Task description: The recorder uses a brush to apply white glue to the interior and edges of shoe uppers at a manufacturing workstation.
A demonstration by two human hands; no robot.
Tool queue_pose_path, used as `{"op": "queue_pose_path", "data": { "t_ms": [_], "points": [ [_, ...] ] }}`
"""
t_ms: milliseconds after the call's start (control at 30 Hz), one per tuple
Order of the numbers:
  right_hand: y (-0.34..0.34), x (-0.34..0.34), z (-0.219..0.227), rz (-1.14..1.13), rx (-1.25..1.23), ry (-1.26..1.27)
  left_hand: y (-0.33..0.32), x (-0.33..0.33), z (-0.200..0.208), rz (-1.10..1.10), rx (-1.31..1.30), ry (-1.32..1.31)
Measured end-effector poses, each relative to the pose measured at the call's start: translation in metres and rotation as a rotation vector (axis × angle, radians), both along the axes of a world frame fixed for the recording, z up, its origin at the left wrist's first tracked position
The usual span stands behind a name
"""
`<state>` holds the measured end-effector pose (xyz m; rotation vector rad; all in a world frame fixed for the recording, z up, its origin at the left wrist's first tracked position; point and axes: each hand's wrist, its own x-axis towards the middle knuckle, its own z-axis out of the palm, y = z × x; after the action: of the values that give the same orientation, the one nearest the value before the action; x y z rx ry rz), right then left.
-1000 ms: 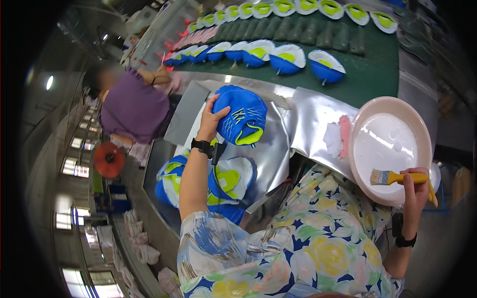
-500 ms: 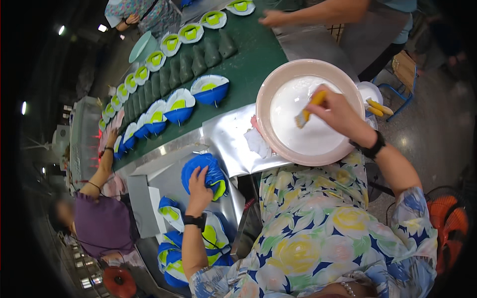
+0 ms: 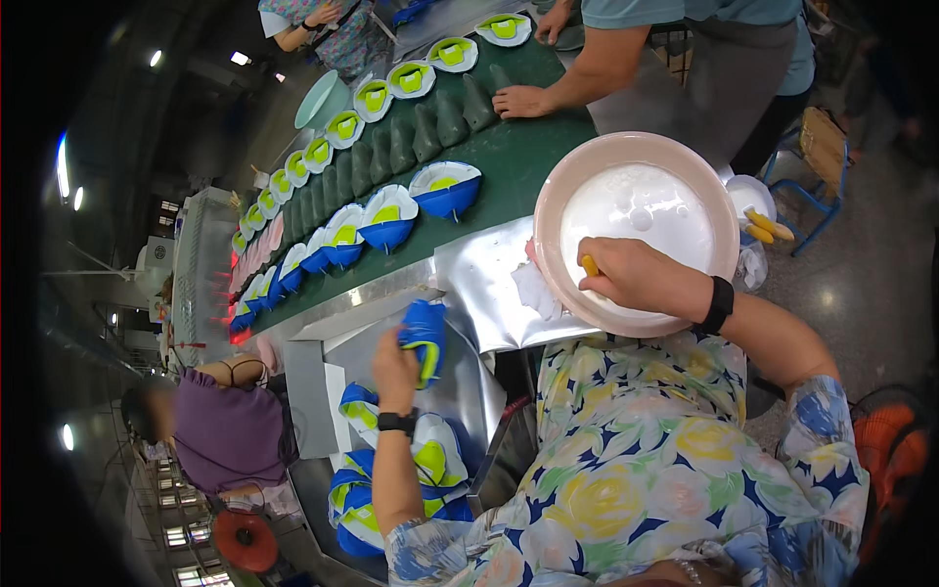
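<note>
My left hand point(image 3: 394, 377) is closed on a blue and lime-green shoe upper point(image 3: 424, 333), raised above a grey metal tray point(image 3: 308, 416). Under my left forearm lie several more uppers point(image 3: 437, 458) in blue, white and lime. My right hand point(image 3: 641, 281) grips the yellow handle point(image 3: 589, 265) of a brush over the near-left part of a pale pink basin point(image 3: 560, 186). White liquid point(image 3: 636, 201) with a few bubbles fills the basin's bottom. The bristles are hidden behind my hand and the basin's near side.
On the green belt point(image 3: 504, 191) stand a near row of blue uppers point(image 3: 388, 217), dark shoe lasts point(image 3: 426, 137) and a far row of white-and-lime uppers point(image 3: 372, 99). A co-worker's hand point(image 3: 523, 101) touches the nearest last. Yellow-handled brushes point(image 3: 768, 227) lie right of the basin.
My right hand has come from mid-basin to its near-left side with the brush. The upper in my left hand has been lifted and turned. The far co-worker's hand has reached the lasts.
</note>
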<state>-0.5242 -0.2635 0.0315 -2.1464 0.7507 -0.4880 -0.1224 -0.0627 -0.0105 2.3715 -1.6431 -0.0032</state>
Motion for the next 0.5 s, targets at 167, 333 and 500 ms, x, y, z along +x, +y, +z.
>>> {"op": "queue_pose_path", "data": {
  "t_ms": [167,333,500],
  "points": [
    [-0.006,-0.006,-0.014,-0.035,-0.024,-0.069,-0.015,0.024,0.075,0.089,-0.677,0.724],
    [-0.022,-0.022,-0.042,0.075,-0.207,0.102,-0.025,0.057,0.056,0.118,-0.563,0.884],
    [-0.027,-0.051,-0.009,-0.123,-0.114,-0.051,-0.016,0.097,0.056,0.085,-0.030,-0.252]
  ]
}}
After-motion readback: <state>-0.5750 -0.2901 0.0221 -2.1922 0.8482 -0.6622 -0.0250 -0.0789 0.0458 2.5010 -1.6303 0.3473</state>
